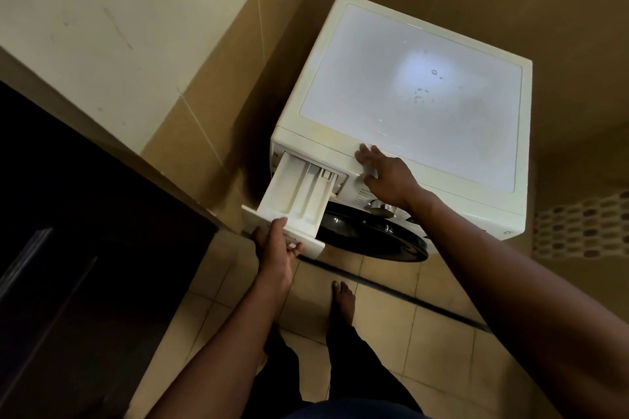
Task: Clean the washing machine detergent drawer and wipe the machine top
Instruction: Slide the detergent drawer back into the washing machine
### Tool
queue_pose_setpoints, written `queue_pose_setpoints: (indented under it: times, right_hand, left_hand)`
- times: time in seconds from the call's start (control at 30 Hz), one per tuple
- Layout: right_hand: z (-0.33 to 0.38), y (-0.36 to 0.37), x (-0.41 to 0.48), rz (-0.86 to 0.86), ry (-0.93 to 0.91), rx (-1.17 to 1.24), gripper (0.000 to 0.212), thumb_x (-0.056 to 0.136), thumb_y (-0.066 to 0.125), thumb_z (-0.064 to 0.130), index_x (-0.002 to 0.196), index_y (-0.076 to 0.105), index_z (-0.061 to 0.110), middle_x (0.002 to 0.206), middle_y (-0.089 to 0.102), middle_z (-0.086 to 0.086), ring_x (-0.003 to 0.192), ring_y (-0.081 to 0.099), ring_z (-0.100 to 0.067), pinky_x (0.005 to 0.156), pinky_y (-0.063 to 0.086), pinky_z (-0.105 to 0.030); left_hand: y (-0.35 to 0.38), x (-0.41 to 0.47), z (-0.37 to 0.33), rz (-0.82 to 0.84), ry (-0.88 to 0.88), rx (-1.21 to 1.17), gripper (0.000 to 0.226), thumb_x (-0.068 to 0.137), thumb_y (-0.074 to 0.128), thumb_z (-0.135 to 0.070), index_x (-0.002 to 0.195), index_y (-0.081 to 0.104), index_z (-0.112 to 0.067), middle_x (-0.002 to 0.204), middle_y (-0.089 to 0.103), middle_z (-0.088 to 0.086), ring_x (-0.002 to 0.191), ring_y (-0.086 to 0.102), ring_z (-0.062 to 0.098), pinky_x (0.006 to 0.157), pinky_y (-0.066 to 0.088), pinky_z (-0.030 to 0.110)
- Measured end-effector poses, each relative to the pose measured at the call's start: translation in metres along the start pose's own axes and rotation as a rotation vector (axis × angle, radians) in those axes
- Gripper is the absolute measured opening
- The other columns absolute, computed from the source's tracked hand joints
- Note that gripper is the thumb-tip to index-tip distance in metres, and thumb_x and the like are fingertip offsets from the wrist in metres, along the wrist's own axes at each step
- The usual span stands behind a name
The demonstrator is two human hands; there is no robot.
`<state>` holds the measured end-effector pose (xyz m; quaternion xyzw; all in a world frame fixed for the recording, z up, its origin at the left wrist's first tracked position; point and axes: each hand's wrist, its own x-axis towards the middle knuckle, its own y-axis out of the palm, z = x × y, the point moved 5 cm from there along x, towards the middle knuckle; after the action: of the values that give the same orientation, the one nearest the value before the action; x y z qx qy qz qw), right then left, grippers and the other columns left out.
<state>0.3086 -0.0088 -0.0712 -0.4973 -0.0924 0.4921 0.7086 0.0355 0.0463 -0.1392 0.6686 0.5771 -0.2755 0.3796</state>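
A white front-loading washing machine (401, 133) stands in a tiled corner. Its flat top (415, 92) is dusty, with a few water drops near the middle. The white detergent drawer (299, 194) is pulled far out from the upper left of the front, its compartments showing. My left hand (275, 248) grips the drawer's front panel, thumb on top and fingers underneath. My right hand (384, 177) rests flat on the machine's front top edge, fingers spread, holding nothing.
The black round door (371, 238) bulges out below the drawer, with a control knob (381, 207) above it. A dark cabinet (85, 248) stands close at the left. Tiled walls enclose the machine. A perforated basket (585, 228) sits at the right. My bare foot (342, 303) stands on the tile floor.
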Motion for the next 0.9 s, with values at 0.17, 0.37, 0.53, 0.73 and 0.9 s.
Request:
queue_pose_setpoints:
  times: [0.17, 0.37, 0.53, 0.73, 0.9]
  right_hand:
    - [0.001, 0.001, 0.001, 0.000, -0.005, -0.020, 0.063, 0.095, 0.057, 0.007, 0.154, 0.046, 0.023, 0.167, 0.031, 0.007, 0.156, 0.025, -0.019, 0.122, 0.030, -0.039]
    - [-0.002, 0.002, 0.001, -0.013, 0.003, -0.011, 0.063, 0.095, 0.058, 0.009, 0.155, 0.045, 0.024, 0.167, 0.030, 0.007, 0.155, 0.027, -0.019, 0.121, 0.032, -0.039]
    - [-0.002, 0.002, 0.000, -0.018, -0.007, -0.020, 0.064, 0.094, 0.059, 0.010, 0.155, 0.045, 0.023, 0.167, 0.029, 0.008, 0.157, 0.021, -0.016, 0.120, 0.033, -0.039]
    - [0.004, 0.001, -0.003, -0.014, 0.000, -0.029, 0.064, 0.095, 0.058, 0.008, 0.156, 0.043, 0.021, 0.167, 0.028, 0.007, 0.157, 0.018, -0.014, 0.122, 0.027, -0.034]
    - [0.004, 0.002, -0.002, -0.026, 0.006, -0.003, 0.064, 0.095, 0.059, 0.007, 0.156, 0.044, 0.020, 0.167, 0.029, 0.005, 0.157, 0.018, -0.015, 0.124, 0.026, -0.038]
  left_hand:
    - [0.006, 0.015, -0.010, -0.024, -0.033, 0.100, 0.068, 0.098, 0.044, -0.069, 0.148, 0.044, -0.023, 0.135, 0.055, 0.016, 0.116, 0.061, 0.036, 0.067, 0.064, 0.047]
    - [-0.001, 0.014, 0.000, -0.009, -0.071, 0.000, 0.037, 0.112, 0.036, -0.038, 0.142, 0.050, -0.021, 0.143, 0.055, 0.016, 0.126, 0.058, 0.035, 0.080, 0.062, 0.057]
    - [0.002, 0.026, 0.005, -0.038, -0.104, -0.041, 0.035, 0.109, 0.045, -0.013, 0.143, 0.050, -0.019, 0.141, 0.055, 0.020, 0.126, 0.057, 0.040, 0.093, 0.055, 0.066]
    - [0.027, 0.039, -0.004, 0.023, -0.088, -0.058, 0.037, 0.110, 0.045, -0.019, 0.146, 0.047, -0.015, 0.140, 0.054, 0.019, 0.127, 0.056, 0.038, 0.094, 0.055, 0.066]
    - [0.064, 0.056, -0.020, 0.086, -0.094, -0.073, 0.032, 0.110, 0.043, -0.015, 0.142, 0.048, -0.012, 0.134, 0.053, 0.018, 0.116, 0.059, 0.033, 0.090, 0.056, 0.059]
